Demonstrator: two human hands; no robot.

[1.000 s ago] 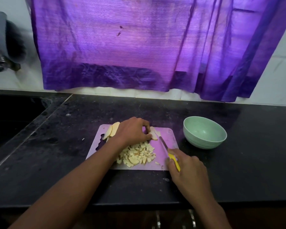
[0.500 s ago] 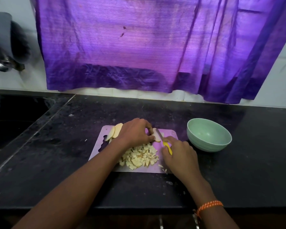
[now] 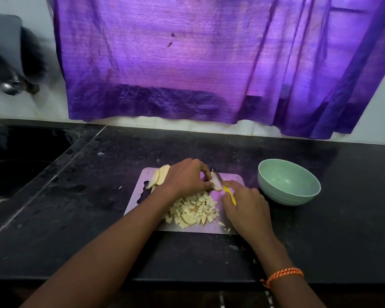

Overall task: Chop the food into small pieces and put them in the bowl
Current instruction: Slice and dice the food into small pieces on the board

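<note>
Yellow-handled and short, the knife (image 3: pixel 225 187) had come forward from the near edge of the board (image 3: pixel 228 226) within the last second; our right hand (image 3: pixel 246 213) gripped its handle, and the blade now lay against the slice (image 3: pixel 216 183) that our left hand (image 3: pixel 187 177) pinched at the board's far side, so we judged another cut was starting. A heap of small pieces (image 3: pixel 192 211) lay mid-board, with uncut slices (image 3: pixel 159 177) behind the left hand. The green bowl (image 3: pixel 308 197) stood on the desk (image 3: pixel 76 218) just right of the board, holding no food that we could see.
</note>
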